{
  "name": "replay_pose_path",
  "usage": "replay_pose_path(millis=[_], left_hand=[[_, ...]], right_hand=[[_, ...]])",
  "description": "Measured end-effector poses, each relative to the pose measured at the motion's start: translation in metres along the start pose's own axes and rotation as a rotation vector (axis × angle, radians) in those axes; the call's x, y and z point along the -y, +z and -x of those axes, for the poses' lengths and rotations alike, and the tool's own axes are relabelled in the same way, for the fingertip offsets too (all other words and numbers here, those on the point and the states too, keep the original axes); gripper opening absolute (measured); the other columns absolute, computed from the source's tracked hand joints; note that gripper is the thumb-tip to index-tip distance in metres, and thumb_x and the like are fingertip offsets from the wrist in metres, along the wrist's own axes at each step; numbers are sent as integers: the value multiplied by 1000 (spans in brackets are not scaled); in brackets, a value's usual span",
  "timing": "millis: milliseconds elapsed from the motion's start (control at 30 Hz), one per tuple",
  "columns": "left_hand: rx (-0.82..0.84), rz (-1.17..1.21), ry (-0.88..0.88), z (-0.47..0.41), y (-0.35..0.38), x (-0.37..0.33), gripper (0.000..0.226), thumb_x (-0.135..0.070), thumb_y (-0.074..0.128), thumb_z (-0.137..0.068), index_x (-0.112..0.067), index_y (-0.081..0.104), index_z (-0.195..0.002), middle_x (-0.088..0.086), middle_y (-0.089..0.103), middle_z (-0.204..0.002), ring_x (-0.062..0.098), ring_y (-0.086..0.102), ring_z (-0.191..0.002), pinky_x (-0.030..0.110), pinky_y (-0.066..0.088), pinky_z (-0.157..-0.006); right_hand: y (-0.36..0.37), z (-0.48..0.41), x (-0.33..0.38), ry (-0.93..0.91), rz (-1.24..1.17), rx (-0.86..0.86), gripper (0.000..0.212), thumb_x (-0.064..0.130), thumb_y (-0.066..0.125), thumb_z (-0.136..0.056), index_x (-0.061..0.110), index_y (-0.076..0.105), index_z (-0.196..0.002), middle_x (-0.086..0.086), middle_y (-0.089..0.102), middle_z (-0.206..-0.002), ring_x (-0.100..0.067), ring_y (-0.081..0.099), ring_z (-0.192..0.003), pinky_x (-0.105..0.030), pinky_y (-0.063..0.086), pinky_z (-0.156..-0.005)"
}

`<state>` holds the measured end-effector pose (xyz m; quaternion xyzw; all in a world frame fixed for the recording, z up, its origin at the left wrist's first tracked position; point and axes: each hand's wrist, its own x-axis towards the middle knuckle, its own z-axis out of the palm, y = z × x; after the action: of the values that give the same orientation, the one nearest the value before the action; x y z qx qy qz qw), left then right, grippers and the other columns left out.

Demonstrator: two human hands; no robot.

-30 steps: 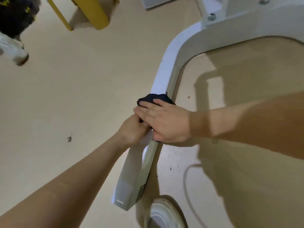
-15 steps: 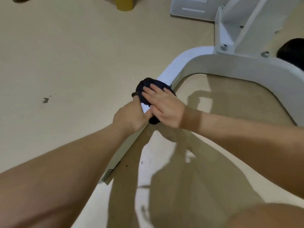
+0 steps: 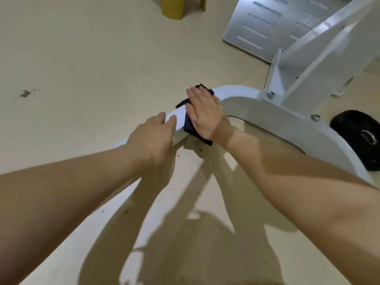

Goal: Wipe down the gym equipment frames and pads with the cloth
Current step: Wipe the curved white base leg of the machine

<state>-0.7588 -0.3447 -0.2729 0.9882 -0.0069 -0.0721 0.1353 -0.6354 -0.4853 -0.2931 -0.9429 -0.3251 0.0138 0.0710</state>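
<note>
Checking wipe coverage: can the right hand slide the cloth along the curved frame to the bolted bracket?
Probably yes: the right hand presses the cloth on the frame, and the curve up to the bracket looks bare.

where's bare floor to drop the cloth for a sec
Widest: floor left of the frame, below the yellow leg. Also inside the frame's curve. Crowded right: upright, weight plate, slotted plate.
</note>
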Motion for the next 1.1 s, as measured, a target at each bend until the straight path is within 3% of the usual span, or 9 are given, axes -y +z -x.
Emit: replay_pose_path(millis=[133,233,367,467,600,700,900,1000,1100], left_hand=[[56,-30,-80,-1,-6,-7,36,-12,51,-85,-12,32,-116,4,32,-99,24,35,-86,36,34,-64],[50,-93,-121,-6,3,-13,61,-11,52,-87,-11,23,-140,12,35,-132,30,40,-115,41,41,-84],[47,-238,-150,-24,17,-32,80,-11,49,-88,-7,-1,-150,19,4,-158,37,13,-143,50,24,-112],[53,-274,-150,-33,18,-42,77,-12,45,-91,-3,-4,-150,22,1,-158,36,6,-146,51,20,-114],[42,-292,-156,-34,21,-41,75,-12,42,-90,-1,-3,-149,24,3,-157,36,6,-146,49,20,-115],[25,-288,-145,-36,22,-41,74,-12,43,-89,0,-1,-148,25,6,-156,37,8,-145,50,22,-114],[57,-302,-138,-36,17,-37,76,-13,42,-88,0,-3,-148,24,5,-156,36,9,-145,47,24,-114],[55,-324,-180,-42,22,-48,78,-17,43,-90,2,-5,-148,25,2,-156,39,7,-145,53,23,-112],[54,-319,-201,-47,25,-56,78,-19,45,-92,2,-5,-148,25,1,-156,41,7,-144,58,22,-111]], right_hand=[[-10,-1,-81,231,58,61,54,33,23,-103,16,12,-153,2,6,-161,-16,2,-148,-37,3,-120],[-18,3,-110,315,127,86,59,27,32,-100,11,10,-153,-4,5,-161,-22,2,-148,-40,4,-119],[-7,-17,-46,49,201,103,68,22,44,-92,18,13,-152,-3,11,-160,-24,2,-148,-45,7,-118],[-7,-18,-46,-56,237,89,66,14,42,-92,18,13,-152,-6,13,-159,-26,4,-147,-45,8,-118],[-28,10,-124,167,400,129,67,9,34,-97,11,-3,-152,-9,-4,-161,-27,-4,-148,-43,5,-119],[-32,39,-148,110,582,134,62,9,25,-99,4,-8,-151,-13,-7,-160,-29,-6,-148,-44,4,-120],[-15,54,-141,168,527,161,62,10,7,-90,-2,-3,-150,-20,-13,-158,-37,-11,-146,-45,0,-118],[-6,55,-136,155,424,84,80,13,-10,-74,-8,12,-148,-25,2,-157,-43,0,-145,-50,8,-117],[-17,55,-154,96,448,37,54,5,24,-91,2,30,-145,-18,17,-157,-37,14,-145,-48,28,-113]])
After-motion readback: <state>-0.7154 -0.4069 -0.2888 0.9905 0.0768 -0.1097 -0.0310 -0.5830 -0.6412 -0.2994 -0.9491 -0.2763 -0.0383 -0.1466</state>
